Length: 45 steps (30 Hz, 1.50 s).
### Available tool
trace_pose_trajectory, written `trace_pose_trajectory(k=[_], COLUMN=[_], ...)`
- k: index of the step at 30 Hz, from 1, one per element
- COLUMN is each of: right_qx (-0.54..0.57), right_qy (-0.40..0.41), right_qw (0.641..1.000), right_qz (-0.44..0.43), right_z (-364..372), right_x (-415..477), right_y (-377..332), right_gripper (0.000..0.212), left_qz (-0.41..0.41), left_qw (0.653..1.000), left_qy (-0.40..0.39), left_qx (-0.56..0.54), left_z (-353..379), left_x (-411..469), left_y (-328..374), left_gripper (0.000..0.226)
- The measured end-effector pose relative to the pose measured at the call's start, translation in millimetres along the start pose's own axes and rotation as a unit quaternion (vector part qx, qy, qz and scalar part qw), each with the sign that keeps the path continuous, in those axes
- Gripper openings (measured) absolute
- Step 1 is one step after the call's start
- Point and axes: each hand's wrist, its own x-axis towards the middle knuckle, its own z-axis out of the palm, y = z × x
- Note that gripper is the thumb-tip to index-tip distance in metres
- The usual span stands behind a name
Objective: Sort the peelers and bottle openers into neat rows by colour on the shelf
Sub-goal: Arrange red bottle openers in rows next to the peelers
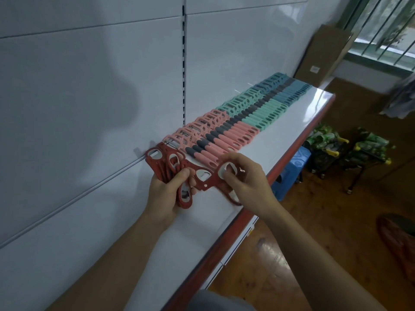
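A fan of several dark red bottle openers (167, 163) is gripped in my left hand (167, 194) just above the white shelf (292, 135). My right hand (246, 178) pinches one more red bottle opener (207, 179) by its ring end and holds it beside the bunch. Behind them a neat row runs along the shelf: pink peelers (226, 136) nearest, then mint green peelers (260, 114), then blue peelers (289, 92) at the far end. All have dark grey grips and lie side by side against the back wall.
The shelf has a red front edge (242, 223). A cardboard box (323, 55) stands at its far end. On the wooden floor to the right are a blue stool (292, 173) and carts of green packets (350, 149).
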Motion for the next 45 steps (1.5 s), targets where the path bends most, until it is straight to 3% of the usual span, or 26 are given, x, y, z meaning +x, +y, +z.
trace_pose_trajectory(k=[8, 12, 15, 18, 22, 28, 45], right_qx=[-0.049, -0.175, -0.260, -0.261, -0.292, -0.320, -0.311], right_qy=[-0.056, -0.164, -0.189, -0.160, -0.235, -0.219, -0.240], right_qw=[0.997, 0.969, 0.939, 0.944, 0.919, 0.914, 0.912], right_qz=[0.010, -0.062, -0.122, -0.125, -0.123, -0.118, -0.114], right_z=[-19, -6, 6, 0, 1, -6, -14], right_x=[2, 12, 11, 7, -6, -6, 0], right_y=[-4, -8, -6, -4, -3, 2, 12], right_gripper=[0.022, 0.019, 0.025, 0.023, 0.032, 0.024, 0.025], left_qz=[-0.017, -0.006, -0.010, -0.015, -0.013, -0.005, -0.038], left_qw=[1.000, 1.000, 1.000, 1.000, 1.000, 1.000, 0.997], left_qy=[0.008, 0.012, 0.009, 0.007, -0.004, -0.006, -0.014], left_qx=[-0.010, -0.005, -0.012, -0.019, -0.015, -0.021, -0.060], left_z=[1, 3, 3, 3, 0, 0, -2], left_x=[-2, -5, -6, -6, -4, -3, 1], left_y=[2, 3, 4, 5, 4, 2, 1], left_gripper=[0.013, 0.009, 0.011, 0.012, 0.008, 0.009, 0.010])
